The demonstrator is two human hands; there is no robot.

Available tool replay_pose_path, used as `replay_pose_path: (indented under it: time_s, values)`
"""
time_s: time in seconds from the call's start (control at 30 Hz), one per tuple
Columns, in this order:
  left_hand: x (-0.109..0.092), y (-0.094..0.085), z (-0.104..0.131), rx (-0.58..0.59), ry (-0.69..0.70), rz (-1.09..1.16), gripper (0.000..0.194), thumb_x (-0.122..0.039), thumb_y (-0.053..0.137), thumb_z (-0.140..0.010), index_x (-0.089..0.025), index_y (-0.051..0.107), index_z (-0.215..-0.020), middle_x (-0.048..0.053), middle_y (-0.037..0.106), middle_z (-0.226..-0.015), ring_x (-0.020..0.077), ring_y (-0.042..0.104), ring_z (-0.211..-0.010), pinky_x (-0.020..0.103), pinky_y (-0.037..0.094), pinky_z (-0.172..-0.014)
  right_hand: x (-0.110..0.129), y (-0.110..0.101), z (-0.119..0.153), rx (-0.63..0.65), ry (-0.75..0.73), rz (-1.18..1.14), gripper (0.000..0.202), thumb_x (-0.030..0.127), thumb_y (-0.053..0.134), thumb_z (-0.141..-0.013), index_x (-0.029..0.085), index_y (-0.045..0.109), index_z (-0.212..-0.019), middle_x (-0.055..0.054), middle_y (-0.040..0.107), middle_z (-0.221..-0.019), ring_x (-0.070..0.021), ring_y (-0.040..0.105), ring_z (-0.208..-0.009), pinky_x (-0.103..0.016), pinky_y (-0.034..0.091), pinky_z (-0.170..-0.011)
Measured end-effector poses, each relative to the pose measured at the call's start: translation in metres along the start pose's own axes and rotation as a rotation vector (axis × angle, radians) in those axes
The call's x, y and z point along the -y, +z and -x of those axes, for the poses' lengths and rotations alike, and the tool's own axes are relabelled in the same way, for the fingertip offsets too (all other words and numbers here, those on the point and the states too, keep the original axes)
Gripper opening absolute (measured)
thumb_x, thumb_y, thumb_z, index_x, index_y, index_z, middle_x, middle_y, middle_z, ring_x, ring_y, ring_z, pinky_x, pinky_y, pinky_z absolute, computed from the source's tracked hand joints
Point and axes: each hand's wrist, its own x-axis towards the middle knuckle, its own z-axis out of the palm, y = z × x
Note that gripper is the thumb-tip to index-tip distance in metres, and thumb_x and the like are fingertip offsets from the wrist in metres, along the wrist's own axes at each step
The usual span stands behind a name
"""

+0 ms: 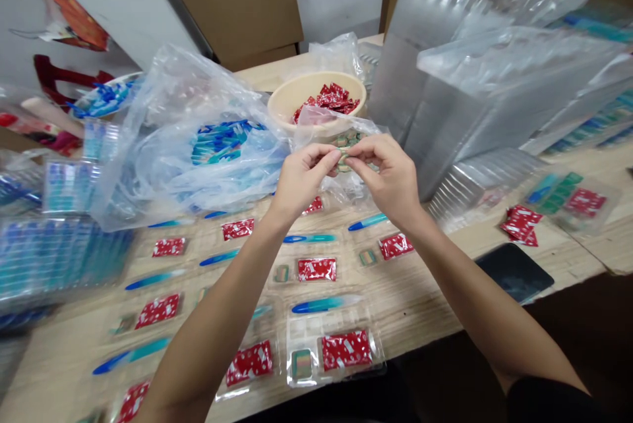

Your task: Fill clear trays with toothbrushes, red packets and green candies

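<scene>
Both my hands meet above a clear bag of small greenish pieces [349,140], just in front of the cream bowl [281,103]. My left hand [309,176] pinches something small between thumb and fingers. Close beside it, my right hand [383,169] is also pinched, its fingertips nearly touching the left ones. What they hold is too small to name. Below, clear blister trays [333,324] lie in rows, with blue-green pen-shaped pieces [324,304] and red patterned packets [346,349]. Some trays show a small striped green piece [301,364].
Red packets fill the bowl. To its left sits a large plastic bag [173,172] of blue pieces. Stacked clear trays [459,100] stand right. Filled trays [64,252] are piled at the left. A black phone [514,271] lies near the front edge.
</scene>
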Motion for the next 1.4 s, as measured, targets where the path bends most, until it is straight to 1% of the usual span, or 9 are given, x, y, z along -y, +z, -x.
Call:
replay_pose_path:
  time_s: [0.2,0.37,0.43,0.53,0.7,0.87,1.07,1.23,1.4]
  values:
    - [0.004,0.001,0.002,0.021,0.007,0.004,0.014,-0.029,0.069,-0.075,-0.017,0.068,-0.082,0.000,0.067,-0.077,0.0103,0.060,-0.068,0.023,0.051,-0.068,0.001,-0.005,-0.001,0.045,-0.120,0.169,0.011,0.020,0.058,-0.087,0.023,0.069,-0.085,-0.001,0.065,-0.089,-0.0146,0.059,-0.086,-0.031,0.049,-0.079]
    - [0.010,-0.007,-0.003,-0.032,-0.017,0.090,0.017,-0.030,0.073,-0.071,-0.018,0.067,-0.082,-0.001,0.066,-0.077,0.0088,0.056,-0.065,0.022,0.050,-0.066,-0.014,0.005,-0.012,0.087,0.061,0.049,0.020,0.020,0.049,-0.090,0.019,0.067,-0.098,-0.004,0.067,-0.093,-0.0151,0.062,-0.081,-0.031,0.049,-0.078]
    - [0.011,-0.013,-0.003,-0.003,-0.104,0.197,0.022,-0.033,0.077,-0.068,-0.020,0.067,-0.082,-0.001,0.065,-0.077,0.0088,0.056,-0.066,0.022,0.049,-0.065,-0.025,0.013,-0.020,0.251,0.180,0.209,0.020,0.015,0.048,-0.087,0.018,0.067,-0.090,-0.006,0.068,-0.091,-0.0174,0.063,-0.082,-0.033,0.048,-0.079]
    - [0.008,-0.020,0.002,0.116,-0.238,0.381,0.027,-0.037,0.082,-0.062,-0.021,0.067,-0.078,-0.001,0.063,-0.077,0.0100,0.057,-0.071,0.023,0.050,-0.067,-0.041,0.028,-0.033,0.564,0.336,0.449,0.017,0.008,0.057,-0.076,0.018,0.063,-0.063,-0.007,0.067,-0.071,-0.0204,0.062,-0.074,-0.032,0.047,-0.074]
    - [-0.003,-0.024,0.012,0.251,-0.341,0.474,0.031,-0.041,0.085,-0.058,-0.020,0.066,-0.072,0.002,0.064,-0.078,0.0131,0.058,-0.073,0.026,0.051,-0.066,-0.056,0.041,-0.044,0.679,0.428,0.473,0.026,0.010,0.070,-0.062,0.020,0.052,-0.046,-0.002,0.055,-0.049,-0.0189,0.059,-0.061,-0.028,0.043,-0.062]
    - [-0.001,-0.021,0.009,0.164,-0.351,0.454,0.028,-0.035,0.085,-0.059,-0.019,0.066,-0.073,0.001,0.062,-0.076,0.0107,0.057,-0.070,0.024,0.051,-0.066,-0.053,0.038,-0.040,0.631,0.452,0.447,0.026,0.009,0.066,-0.064,0.019,0.049,-0.047,-0.005,0.059,-0.055,-0.0191,0.060,-0.064,-0.028,0.041,-0.063]
    - [0.018,-0.022,0.000,-0.053,-0.325,0.353,0.012,-0.022,0.076,-0.068,-0.015,0.067,-0.073,-0.002,0.061,-0.070,0.0069,0.054,-0.064,0.020,0.049,-0.064,-0.035,0.027,-0.025,0.405,0.450,0.310,0.013,0.022,0.057,-0.081,0.017,0.052,-0.069,-0.003,0.063,-0.071,-0.0130,0.055,-0.065,-0.025,0.040,-0.061]
    - [0.024,-0.017,-0.001,-0.030,-0.285,0.260,0.010,-0.021,0.072,-0.070,-0.015,0.068,-0.077,-0.001,0.065,-0.073,0.0071,0.055,-0.063,0.020,0.050,-0.063,-0.024,0.020,-0.013,0.254,0.477,-0.198,0.022,0.035,0.061,-0.075,0.018,0.050,-0.067,0.002,0.054,-0.062,-0.0099,0.049,-0.059,-0.024,0.040,-0.059]
    - [0.023,-0.011,-0.002,-0.033,-0.145,0.042,0.014,-0.021,0.065,-0.077,-0.016,0.071,-0.088,0.002,0.071,-0.087,0.0083,0.059,-0.065,0.022,0.050,-0.066,-0.021,0.013,-0.010,0.287,0.446,-0.269,0.011,0.025,0.060,-0.071,0.018,0.052,-0.069,0.003,0.056,-0.066,-0.0094,0.050,-0.062,-0.024,0.042,-0.061]
